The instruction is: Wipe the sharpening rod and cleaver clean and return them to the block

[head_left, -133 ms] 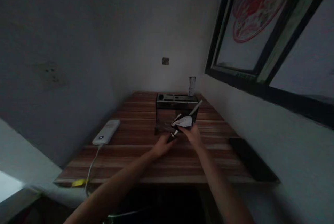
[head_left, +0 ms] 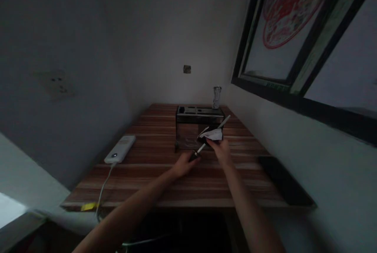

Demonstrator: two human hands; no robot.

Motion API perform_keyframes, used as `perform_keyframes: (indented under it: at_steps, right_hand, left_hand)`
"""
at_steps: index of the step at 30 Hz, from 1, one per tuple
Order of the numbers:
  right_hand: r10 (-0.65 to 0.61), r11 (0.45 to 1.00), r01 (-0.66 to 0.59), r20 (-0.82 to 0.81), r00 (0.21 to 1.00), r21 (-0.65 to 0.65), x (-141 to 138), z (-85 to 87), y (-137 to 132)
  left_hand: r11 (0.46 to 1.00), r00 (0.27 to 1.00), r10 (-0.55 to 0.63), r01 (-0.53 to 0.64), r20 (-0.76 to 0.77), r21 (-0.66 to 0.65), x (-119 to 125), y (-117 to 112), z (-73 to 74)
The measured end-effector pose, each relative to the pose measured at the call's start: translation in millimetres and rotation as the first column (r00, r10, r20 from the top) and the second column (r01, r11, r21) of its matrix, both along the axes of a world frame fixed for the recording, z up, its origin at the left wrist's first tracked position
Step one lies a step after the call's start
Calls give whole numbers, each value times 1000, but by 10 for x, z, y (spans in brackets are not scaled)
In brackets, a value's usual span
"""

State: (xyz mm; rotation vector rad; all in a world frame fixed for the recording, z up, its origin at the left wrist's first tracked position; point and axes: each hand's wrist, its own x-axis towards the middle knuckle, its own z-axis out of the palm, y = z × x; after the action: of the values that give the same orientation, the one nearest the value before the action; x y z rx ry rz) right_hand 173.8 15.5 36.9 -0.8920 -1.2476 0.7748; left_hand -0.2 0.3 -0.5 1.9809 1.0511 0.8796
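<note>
My left hand (head_left: 184,163) is closed around the dark handle of a long, narrow-bladed knife (head_left: 226,121). The pale blade slants up and away to the right, its tip showing past my right hand (head_left: 221,151). Folded around the middle of the blade is a black and white cloth (head_left: 214,134), pinched in my right fingers. A short stretch of blade shows between the handle and the cloth. Just behind both hands stands a dark, box-like rack (head_left: 200,118) with slots in its top.
A clear glass vase (head_left: 216,98) stands behind the rack's right end. On the wooden table (head_left: 159,182), a white power strip (head_left: 120,150) with a cord lies left, a yellow piece (head_left: 88,206) at the front edge, and a flat black object (head_left: 284,180) right.
My right hand and the cloth have slid along the blade, away from the handle and to the right. More blade shows beside the handle. My left hand stays almost still.
</note>
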Motion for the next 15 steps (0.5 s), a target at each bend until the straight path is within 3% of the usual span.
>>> perform_keyframes:
  at_steps: [10, 15]
  right_hand:
    - [-256, 964, 264, -189, 948, 20, 221, 17, 97]
    - [-317, 935, 348, -283, 905, 65, 319, 36, 118]
  left_hand:
    - [983, 997, -80, 75, -24, -168, -4, -76, 94]
    - [983, 990, -132, 124, -49, -137, -9, -61, 89]
